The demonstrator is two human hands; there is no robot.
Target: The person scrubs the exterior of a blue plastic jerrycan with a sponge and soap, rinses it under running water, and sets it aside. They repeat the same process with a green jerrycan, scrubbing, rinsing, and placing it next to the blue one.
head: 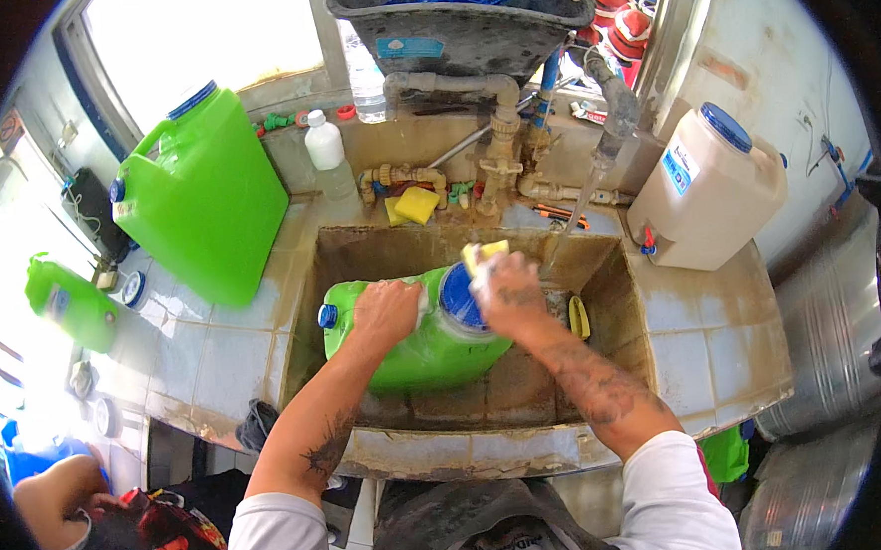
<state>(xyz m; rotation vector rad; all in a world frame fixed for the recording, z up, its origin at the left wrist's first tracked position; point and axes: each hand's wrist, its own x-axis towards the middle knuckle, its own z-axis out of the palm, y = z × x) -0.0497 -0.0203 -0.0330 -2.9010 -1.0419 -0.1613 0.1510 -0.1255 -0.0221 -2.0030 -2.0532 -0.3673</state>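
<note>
A green plastic water jug [437,361] with a large blue screw cap [460,298] and a small blue cap [328,316] stands in the tiled sink [448,416]. My left hand [387,308] grips the jug's top at the handle, with some foam by the fingers. In my right hand [512,293] is a soapy yellow sponge [493,251], held against the edge of the large cap; the hand is slightly blurred. Water runs from the pipe spout [592,170] into the sink behind my right hand. A yellow-green object [578,318] lies in the sink on the right.
Beside the sink stand a large green jug [205,205] on the left and a whitish jug [705,194] with a red-handled tap on the right. Yellow sponges [416,205], a bottle [327,154] and pipes [504,133] line the back. Another person [125,523] is at lower left.
</note>
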